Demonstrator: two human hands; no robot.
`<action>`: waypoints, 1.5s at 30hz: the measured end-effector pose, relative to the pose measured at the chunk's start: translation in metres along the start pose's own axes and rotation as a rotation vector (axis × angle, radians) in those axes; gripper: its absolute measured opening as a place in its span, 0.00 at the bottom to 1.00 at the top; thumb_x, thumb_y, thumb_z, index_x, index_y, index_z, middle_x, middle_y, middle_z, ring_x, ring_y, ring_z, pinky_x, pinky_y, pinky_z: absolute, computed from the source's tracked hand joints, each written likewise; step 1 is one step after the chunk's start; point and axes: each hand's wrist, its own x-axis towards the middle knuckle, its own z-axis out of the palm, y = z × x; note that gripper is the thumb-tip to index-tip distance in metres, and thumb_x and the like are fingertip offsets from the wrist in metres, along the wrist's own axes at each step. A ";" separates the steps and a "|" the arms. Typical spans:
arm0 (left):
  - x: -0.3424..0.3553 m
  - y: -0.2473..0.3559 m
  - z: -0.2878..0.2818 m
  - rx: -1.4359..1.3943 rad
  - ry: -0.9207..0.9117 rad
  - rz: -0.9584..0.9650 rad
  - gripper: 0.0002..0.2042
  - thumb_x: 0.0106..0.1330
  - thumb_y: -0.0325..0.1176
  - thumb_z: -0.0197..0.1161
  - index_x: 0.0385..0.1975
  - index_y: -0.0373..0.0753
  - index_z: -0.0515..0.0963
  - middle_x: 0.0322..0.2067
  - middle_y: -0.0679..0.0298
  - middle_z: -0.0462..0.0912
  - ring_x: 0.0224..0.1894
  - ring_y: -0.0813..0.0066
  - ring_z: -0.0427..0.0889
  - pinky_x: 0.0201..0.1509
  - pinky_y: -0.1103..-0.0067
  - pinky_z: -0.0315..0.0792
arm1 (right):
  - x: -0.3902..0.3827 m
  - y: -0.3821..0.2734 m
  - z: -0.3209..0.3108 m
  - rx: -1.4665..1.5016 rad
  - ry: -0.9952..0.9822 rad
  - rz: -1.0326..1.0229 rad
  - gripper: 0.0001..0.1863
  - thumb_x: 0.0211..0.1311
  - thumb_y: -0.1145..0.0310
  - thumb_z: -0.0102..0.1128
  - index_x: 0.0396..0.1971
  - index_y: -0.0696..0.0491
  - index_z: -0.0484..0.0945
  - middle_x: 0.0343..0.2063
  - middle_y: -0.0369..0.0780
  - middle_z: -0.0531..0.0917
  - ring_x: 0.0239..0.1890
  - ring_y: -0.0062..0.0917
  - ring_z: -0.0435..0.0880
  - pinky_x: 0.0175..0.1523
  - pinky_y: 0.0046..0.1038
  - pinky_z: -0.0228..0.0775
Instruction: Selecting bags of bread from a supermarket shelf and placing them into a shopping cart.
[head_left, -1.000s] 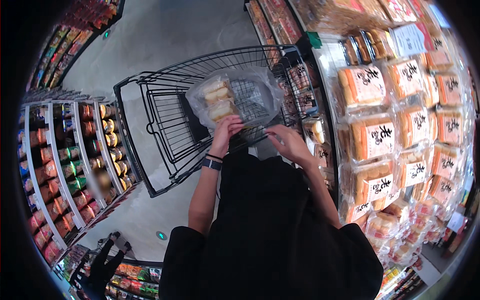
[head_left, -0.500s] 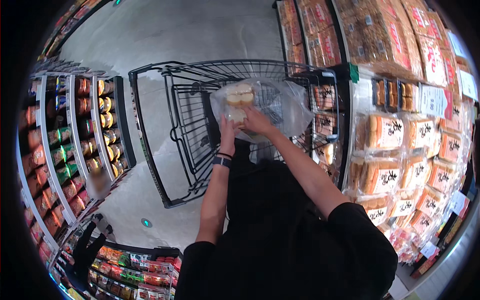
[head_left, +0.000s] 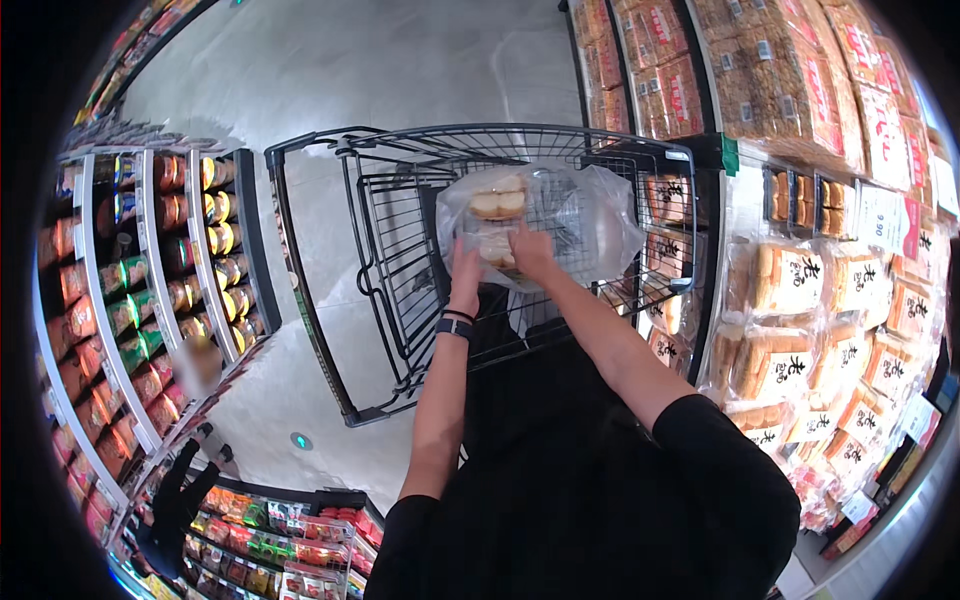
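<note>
A clear plastic bag (head_left: pixel 612 225) lies spread in the wire shopping cart (head_left: pixel 372 215) in front of me. Inside or on it sits a wrapped pack of pale bread rolls (head_left: pixel 497 200). Nearer to me is a second pale wrapped bread pack (head_left: pixel 492 243), with film over it. My left hand (head_left: pixel 467 275) grips the left side of this nearer pack. My right hand (head_left: pixel 533 250) closes on its right side, fingers pointing away from me. The fingertips are partly hidden by the film. A dark watch and a band circle my left wrist.
Shelves of packaged bread (head_left: pixel 780 360) rise close on the right, with larger wrapped packs (head_left: pixel 770 90) beyond. On the left stands a shelf of colourful packaged snacks (head_left: pixel 125 300). Another person (head_left: pixel 175 500) is at the lower left, near more shelves. Grey floor (head_left: pixel 350 70) stretches ahead.
The cart, bag and both hands sit slightly further right and lower in view. My hands are a little further apart at the sides of the nearer bread pack.
</note>
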 end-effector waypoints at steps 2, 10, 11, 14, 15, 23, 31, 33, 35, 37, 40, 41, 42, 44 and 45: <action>0.003 -0.001 -0.006 0.010 0.002 0.005 0.38 0.74 0.43 0.53 0.80 0.44 0.43 0.76 0.59 0.55 0.75 0.62 0.58 0.72 0.58 0.58 | -0.012 0.006 -0.002 0.032 0.019 -0.036 0.08 0.62 0.67 0.59 0.40 0.51 0.81 0.39 0.46 0.80 0.38 0.42 0.87 0.39 0.48 0.77; 0.021 -0.011 -0.015 0.003 0.056 -0.039 0.40 0.72 0.44 0.54 0.80 0.45 0.44 0.77 0.58 0.53 0.78 0.62 0.51 0.74 0.54 0.51 | -0.069 0.036 -0.053 0.376 0.152 0.035 0.06 0.64 0.68 0.59 0.36 0.53 0.81 0.42 0.48 0.79 0.41 0.48 0.85 0.44 0.50 0.75; 0.021 -0.012 -0.016 0.014 0.044 -0.049 0.39 0.72 0.44 0.54 0.80 0.45 0.44 0.77 0.57 0.52 0.79 0.61 0.49 0.74 0.54 0.51 | -0.078 0.038 -0.063 0.454 0.180 0.047 0.06 0.65 0.69 0.59 0.37 0.54 0.81 0.44 0.47 0.79 0.42 0.49 0.84 0.46 0.50 0.75; 0.015 -0.014 -0.015 -0.012 0.000 -0.068 0.37 0.74 0.45 0.53 0.79 0.46 0.45 0.78 0.58 0.50 0.80 0.57 0.45 0.76 0.52 0.48 | -0.107 0.036 -0.096 0.579 0.327 0.037 0.06 0.66 0.68 0.60 0.38 0.54 0.81 0.51 0.43 0.81 0.44 0.48 0.84 0.48 0.48 0.76; 0.012 -0.012 -0.010 -0.037 -0.029 -0.078 0.37 0.74 0.45 0.53 0.79 0.46 0.46 0.78 0.59 0.49 0.80 0.55 0.45 0.77 0.52 0.47 | -0.116 0.037 -0.105 0.571 0.339 0.044 0.06 0.66 0.68 0.60 0.38 0.54 0.81 0.51 0.43 0.81 0.44 0.48 0.84 0.48 0.48 0.76; -0.028 -0.003 0.011 -0.196 -0.018 0.019 0.31 0.77 0.47 0.50 0.77 0.45 0.55 0.78 0.63 0.54 0.78 0.56 0.55 0.78 0.57 0.49 | -0.194 0.034 -0.201 0.865 0.480 0.159 0.12 0.70 0.67 0.59 0.48 0.55 0.84 0.41 0.45 0.88 0.37 0.42 0.84 0.43 0.35 0.76; -0.056 -0.007 0.063 -0.268 -0.302 0.016 0.26 0.79 0.47 0.47 0.71 0.40 0.64 0.70 0.63 0.70 0.72 0.65 0.67 0.72 0.68 0.62 | -0.302 0.072 -0.245 1.301 0.564 0.089 0.12 0.76 0.66 0.56 0.30 0.54 0.78 0.23 0.28 0.78 0.21 0.09 0.63 0.26 0.19 0.54; -0.075 -0.012 0.089 -0.279 -0.387 0.056 0.24 0.80 0.47 0.44 0.68 0.41 0.68 0.66 0.64 0.74 0.69 0.68 0.71 0.71 0.70 0.64 | -0.335 0.077 -0.257 1.392 0.573 0.085 0.15 0.76 0.67 0.55 0.24 0.52 0.72 0.29 0.29 0.84 0.21 0.06 0.61 0.26 0.16 0.50; -0.103 -0.018 0.116 -0.381 -0.596 0.115 0.23 0.81 0.46 0.42 0.67 0.41 0.69 0.65 0.64 0.76 0.68 0.68 0.72 0.73 0.69 0.64 | -0.370 0.083 -0.263 1.488 0.638 0.078 0.16 0.76 0.67 0.56 0.24 0.52 0.71 0.33 0.33 0.87 0.21 0.06 0.61 0.27 0.15 0.51; -0.140 -0.025 0.140 -0.374 -0.636 0.057 0.24 0.82 0.47 0.40 0.69 0.41 0.67 0.67 0.63 0.74 0.69 0.66 0.71 0.74 0.66 0.63 | -0.403 0.093 -0.256 1.538 0.650 0.123 0.15 0.76 0.67 0.56 0.24 0.51 0.71 0.32 0.34 0.87 0.22 0.06 0.61 0.27 0.15 0.51; -0.179 -0.059 0.157 -0.367 -0.691 -0.019 0.25 0.83 0.49 0.37 0.71 0.42 0.65 0.69 0.62 0.71 0.71 0.63 0.69 0.76 0.63 0.61 | -0.453 0.106 -0.243 1.673 0.704 0.157 0.12 0.75 0.68 0.55 0.29 0.53 0.77 0.34 0.36 0.87 0.22 0.06 0.63 0.27 0.14 0.52; -0.193 -0.070 0.163 -0.360 -0.719 -0.032 0.26 0.83 0.51 0.37 0.72 0.43 0.64 0.70 0.62 0.70 0.71 0.63 0.69 0.76 0.62 0.61 | -0.470 0.111 -0.236 1.682 0.711 0.168 0.12 0.75 0.68 0.55 0.29 0.53 0.77 0.34 0.36 0.87 0.22 0.06 0.63 0.27 0.14 0.52; -0.209 -0.083 0.167 -0.334 -0.672 -0.041 0.27 0.83 0.51 0.37 0.72 0.42 0.63 0.69 0.62 0.71 0.71 0.62 0.69 0.76 0.62 0.61 | -0.487 0.117 -0.228 1.648 0.690 0.213 0.11 0.75 0.68 0.55 0.31 0.54 0.78 0.36 0.37 0.88 0.22 0.06 0.63 0.27 0.14 0.52; -0.241 -0.104 0.169 -0.324 -0.669 -0.082 0.27 0.83 0.51 0.36 0.72 0.42 0.63 0.69 0.61 0.71 0.71 0.62 0.69 0.76 0.61 0.61 | -0.517 0.121 -0.221 1.632 0.701 0.256 0.10 0.76 0.69 0.54 0.34 0.58 0.79 0.42 0.38 0.89 0.23 0.05 0.62 0.27 0.14 0.55; -0.256 -0.114 0.170 -0.325 -0.671 -0.116 0.27 0.83 0.52 0.36 0.72 0.41 0.63 0.69 0.61 0.71 0.71 0.61 0.69 0.76 0.61 0.61 | -0.531 0.124 -0.216 1.647 0.697 0.265 0.10 0.76 0.69 0.54 0.34 0.58 0.79 0.42 0.38 0.89 0.23 0.05 0.62 0.27 0.14 0.55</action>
